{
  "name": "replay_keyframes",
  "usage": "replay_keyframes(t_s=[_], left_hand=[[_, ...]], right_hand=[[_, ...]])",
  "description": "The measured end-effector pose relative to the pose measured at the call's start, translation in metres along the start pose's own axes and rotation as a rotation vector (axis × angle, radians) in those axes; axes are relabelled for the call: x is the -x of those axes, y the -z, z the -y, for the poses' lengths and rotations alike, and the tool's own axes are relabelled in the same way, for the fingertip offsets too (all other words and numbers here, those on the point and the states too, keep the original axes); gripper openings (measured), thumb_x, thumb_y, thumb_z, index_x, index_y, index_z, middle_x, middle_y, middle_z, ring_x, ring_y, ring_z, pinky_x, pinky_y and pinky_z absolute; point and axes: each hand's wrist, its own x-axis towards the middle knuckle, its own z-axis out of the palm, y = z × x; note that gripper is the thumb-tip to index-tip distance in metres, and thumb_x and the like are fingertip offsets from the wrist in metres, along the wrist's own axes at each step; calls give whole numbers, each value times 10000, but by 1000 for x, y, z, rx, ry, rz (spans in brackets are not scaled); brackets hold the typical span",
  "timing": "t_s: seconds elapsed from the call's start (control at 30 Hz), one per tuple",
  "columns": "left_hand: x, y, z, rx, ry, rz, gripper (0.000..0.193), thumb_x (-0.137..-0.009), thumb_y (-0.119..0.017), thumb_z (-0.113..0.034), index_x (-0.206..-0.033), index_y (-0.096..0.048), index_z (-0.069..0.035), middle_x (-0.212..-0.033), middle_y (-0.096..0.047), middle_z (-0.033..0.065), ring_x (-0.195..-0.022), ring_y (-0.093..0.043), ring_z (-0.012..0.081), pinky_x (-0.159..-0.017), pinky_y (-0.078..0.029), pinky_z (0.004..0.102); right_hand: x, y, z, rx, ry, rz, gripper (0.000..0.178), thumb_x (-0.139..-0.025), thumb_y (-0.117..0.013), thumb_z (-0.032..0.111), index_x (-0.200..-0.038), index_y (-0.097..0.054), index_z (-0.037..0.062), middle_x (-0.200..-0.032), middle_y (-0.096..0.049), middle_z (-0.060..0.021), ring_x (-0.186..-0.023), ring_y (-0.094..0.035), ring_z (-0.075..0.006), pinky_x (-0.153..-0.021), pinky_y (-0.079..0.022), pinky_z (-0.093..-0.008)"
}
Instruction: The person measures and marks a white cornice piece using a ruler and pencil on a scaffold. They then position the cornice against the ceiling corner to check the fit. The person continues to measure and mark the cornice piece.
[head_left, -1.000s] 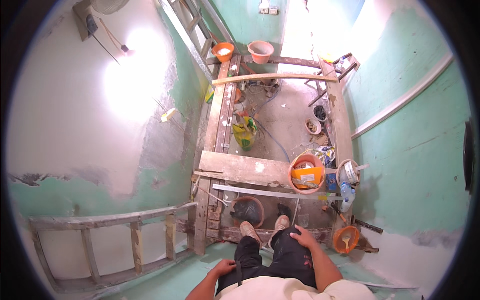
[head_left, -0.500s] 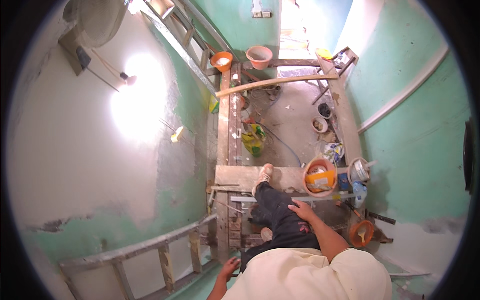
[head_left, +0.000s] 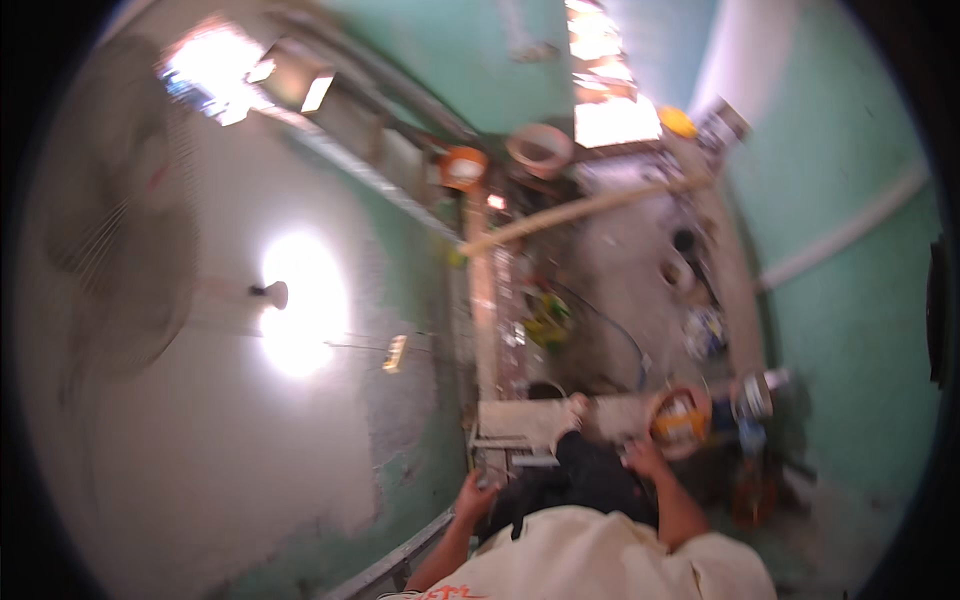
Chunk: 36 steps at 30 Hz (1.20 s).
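Blurred plank (head_left: pixel 530 420) now nearer; left hand (head_left: pixel 475 492) grips scaffold rail (head_left: pixel 488 330), right hand (head_left: pixel 645 458) unclear.

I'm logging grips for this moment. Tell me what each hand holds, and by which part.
It cannot be told for certain: the picture is blurred. The left hand seems to grip the scaffold frame's edge. The right hand lies beside the orange bucket, apparently empty.

Rough matt plaster wall (head_left: pixel 200 440), wood plank (head_left: pixel 520 418), glossy orange plastic bucket (head_left: pixel 680 420), cloth trousers (head_left: pixel 585 480).
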Motion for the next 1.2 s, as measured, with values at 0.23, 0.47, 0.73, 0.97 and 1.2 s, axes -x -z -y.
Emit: replay_keyframes(t_s=[0.23,0.47,0.73,0.97,1.2], left_hand=[[-38,18,-135,-1,29,440,838,-871,-879,-304,-1553,-479,-25,-1504,-559,214,-1248,-653,301,-1061,-523,396],[-124,53,-125,-184,90,763,728,-945,-792,-388,-1544,-518,-78,-1460,-628,159,-1286,-628,275,-1061,-511,436],[-167,78,-187,-531,117,674,793,-953,-769,-416,-1597,-429,-103,-1358,-685,87,-1134,-676,228,-842,-550,440],[-201,28,-264,-651,15,695,828,-950,-749,-485,-1608,-406,-118,-1337,-673,106,-1156,-657,252,-857,-544,494],[-158,-116,-381,-761,-163,1026,796,-938,-753,-530,-1550,-503,-87,-1418,-645,143,-1236,-632,261,-876,-548,423]], right_hand=[[24,60,33,-374,-157,-347,519,-800,-843,104,-1288,-681,26,-918,-701,-96,-866,-693,-234,-797,-550,-380],[89,21,29,-667,-327,-605,494,-883,-815,182,-1311,-658,-7,-943,-703,-77,-847,-699,-188,-774,-566,-347],[186,-132,-9,-850,-677,-717,429,-902,-801,198,-1260,-662,8,-971,-736,-101,-788,-727,-192,-670,-569,-343],[218,-166,-2,-1259,-941,-694,420,-898,-792,208,-1265,-685,34,-1013,-752,-113,-796,-736,-216,-692,-581,-361],[221,-125,-40,-1494,-854,-925,441,-920,-759,197,-1321,-664,42,-1044,-755,-101,-797,-733,-202,-669,-575,-354]])
